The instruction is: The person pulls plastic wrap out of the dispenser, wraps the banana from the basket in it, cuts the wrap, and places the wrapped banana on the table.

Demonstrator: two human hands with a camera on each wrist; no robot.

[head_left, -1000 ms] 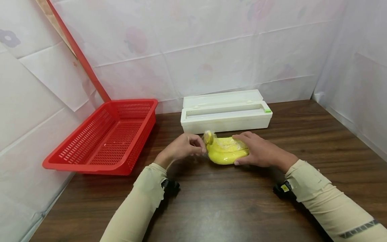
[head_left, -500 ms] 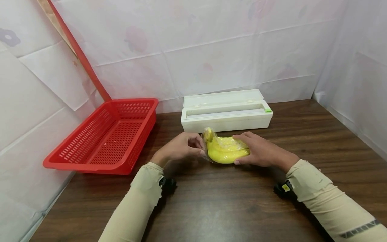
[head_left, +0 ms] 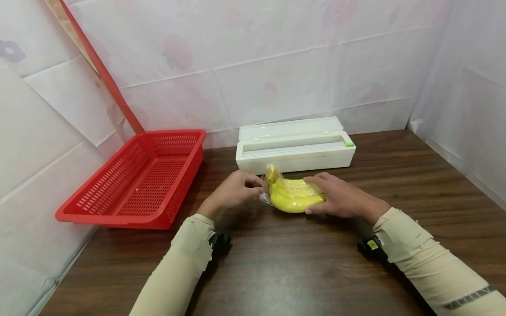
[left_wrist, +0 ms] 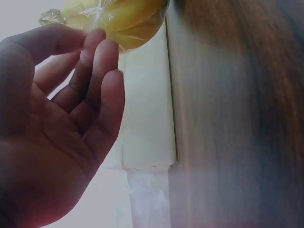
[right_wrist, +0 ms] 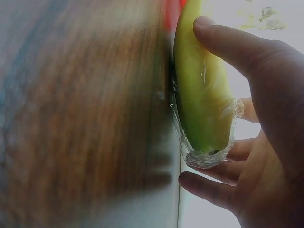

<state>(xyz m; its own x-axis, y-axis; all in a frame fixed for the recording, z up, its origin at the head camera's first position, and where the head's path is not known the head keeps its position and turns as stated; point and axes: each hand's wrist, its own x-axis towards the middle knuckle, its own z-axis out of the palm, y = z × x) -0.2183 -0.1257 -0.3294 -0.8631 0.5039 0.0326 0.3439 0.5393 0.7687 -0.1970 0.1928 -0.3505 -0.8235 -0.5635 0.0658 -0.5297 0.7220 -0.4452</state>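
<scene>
A bunch of yellow bananas point(head_left: 292, 201) lies on the table, wrapped in clear cling film, its stem end up and to the left. My right hand point(head_left: 341, 196) holds the right end, thumb in front and fingers behind; the right wrist view shows crumpled film around the banana tips point(right_wrist: 207, 158). At the stem end my left hand point(head_left: 235, 191) pinches loose cling film point(head_left: 265, 199) between thumb and fingers. In the left wrist view, the thumb and fingertips meet at the edge of the wrapped bananas point(left_wrist: 130, 19).
Behind the bananas stands a white cling film dispenser box point(head_left: 296, 161) with its lid raised and a green piece at its right end. A red perforated basket point(head_left: 114, 219) sits at the left. Patterned white sheeting point(head_left: 253, 66) hangs around the brown wooden table point(head_left: 284, 272).
My left hand has shifted slightly left and up, drawing the film out from the stem end. The stem end has risen a little. The right hand stays in place on the bananas.
</scene>
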